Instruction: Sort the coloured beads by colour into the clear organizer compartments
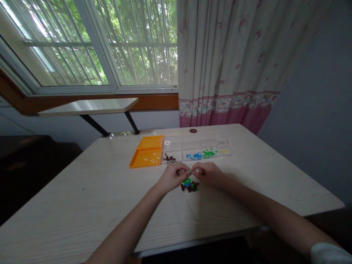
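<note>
My left hand (172, 178) and my right hand (209, 173) meet over the middle of the table, fingertips nearly touching. Both are closed in a pinch on a small green plastic piece (190, 171), too small to make out in detail. Just beneath them lies a loose pile of small brown pieces (190, 188), with green pieces (187, 181) and a few blue ones at its far side. The fingers hide part of the pile.
Behind my hands, a clear compartment tray (182, 156) holds brown, blue, green and yellow pieces in separate compartments. An open orange case (134, 160) with white pieces adjoins its left end. A raised shelf (90, 106) stands at the table's back left, below the window.
</note>
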The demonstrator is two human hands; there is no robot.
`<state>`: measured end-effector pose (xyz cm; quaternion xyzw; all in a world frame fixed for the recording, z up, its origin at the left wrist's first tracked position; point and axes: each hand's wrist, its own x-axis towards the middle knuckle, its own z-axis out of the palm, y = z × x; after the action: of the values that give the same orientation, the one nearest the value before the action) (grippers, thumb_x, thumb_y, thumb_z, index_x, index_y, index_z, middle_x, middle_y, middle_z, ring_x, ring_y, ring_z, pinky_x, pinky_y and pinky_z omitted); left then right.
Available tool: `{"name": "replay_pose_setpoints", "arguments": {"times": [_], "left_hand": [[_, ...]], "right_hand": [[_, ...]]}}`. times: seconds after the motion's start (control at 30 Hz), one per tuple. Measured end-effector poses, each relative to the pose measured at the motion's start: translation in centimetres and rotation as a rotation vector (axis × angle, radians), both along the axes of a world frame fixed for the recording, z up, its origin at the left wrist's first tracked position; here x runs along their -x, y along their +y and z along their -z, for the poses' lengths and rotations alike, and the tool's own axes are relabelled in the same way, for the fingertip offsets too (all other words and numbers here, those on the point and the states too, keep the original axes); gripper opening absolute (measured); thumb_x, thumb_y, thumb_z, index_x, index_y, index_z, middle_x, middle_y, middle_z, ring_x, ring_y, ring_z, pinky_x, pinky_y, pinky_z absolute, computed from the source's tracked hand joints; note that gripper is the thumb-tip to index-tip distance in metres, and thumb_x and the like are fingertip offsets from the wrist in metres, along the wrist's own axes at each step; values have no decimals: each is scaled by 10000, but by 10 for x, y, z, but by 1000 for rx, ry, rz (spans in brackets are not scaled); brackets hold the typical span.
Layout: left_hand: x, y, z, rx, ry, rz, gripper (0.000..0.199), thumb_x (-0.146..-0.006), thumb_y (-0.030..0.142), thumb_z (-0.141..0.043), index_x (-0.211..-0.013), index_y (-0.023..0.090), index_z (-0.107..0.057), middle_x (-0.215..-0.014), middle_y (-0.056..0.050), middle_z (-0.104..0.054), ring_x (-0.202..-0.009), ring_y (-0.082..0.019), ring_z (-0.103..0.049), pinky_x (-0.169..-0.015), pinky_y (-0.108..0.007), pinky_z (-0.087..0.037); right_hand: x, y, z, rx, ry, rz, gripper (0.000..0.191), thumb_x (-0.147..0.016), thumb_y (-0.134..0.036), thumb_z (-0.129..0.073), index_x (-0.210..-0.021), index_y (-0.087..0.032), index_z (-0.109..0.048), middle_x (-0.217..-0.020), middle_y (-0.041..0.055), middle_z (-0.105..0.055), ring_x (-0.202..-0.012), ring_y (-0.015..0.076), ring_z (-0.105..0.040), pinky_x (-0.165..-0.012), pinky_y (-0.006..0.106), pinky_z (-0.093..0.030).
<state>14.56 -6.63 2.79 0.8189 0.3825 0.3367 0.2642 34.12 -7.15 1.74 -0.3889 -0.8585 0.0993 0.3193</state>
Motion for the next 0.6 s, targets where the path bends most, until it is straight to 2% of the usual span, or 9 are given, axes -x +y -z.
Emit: {"name": "replay_pose_setpoints", "arguments": {"times": [0.27, 0.6], "left_hand": [[0, -1, -1, 38, 26, 11, 167, -752, 277, -562, -768, 146, -663, -587, 10, -510, -554, -82, -434, -524, -179, -331], [1, 0, 0, 15, 30, 11, 151, -748, 268, -569, -749, 146, -657, -574, 17, -504, -548, -79, -432, -528, -179, -325]], "right_hand": [[1, -1, 0, 25, -14, 36, 136, -773, -278, -526, -832, -198, -618, -509, -49, -549, -449, 72, -460, -497, 170, -333], [1, -2, -2, 1, 4, 12, 137, -764, -272, -525, -804, -192, -629, -485, -47, -542, -434, 69, -450, -490, 168, -334]]}}
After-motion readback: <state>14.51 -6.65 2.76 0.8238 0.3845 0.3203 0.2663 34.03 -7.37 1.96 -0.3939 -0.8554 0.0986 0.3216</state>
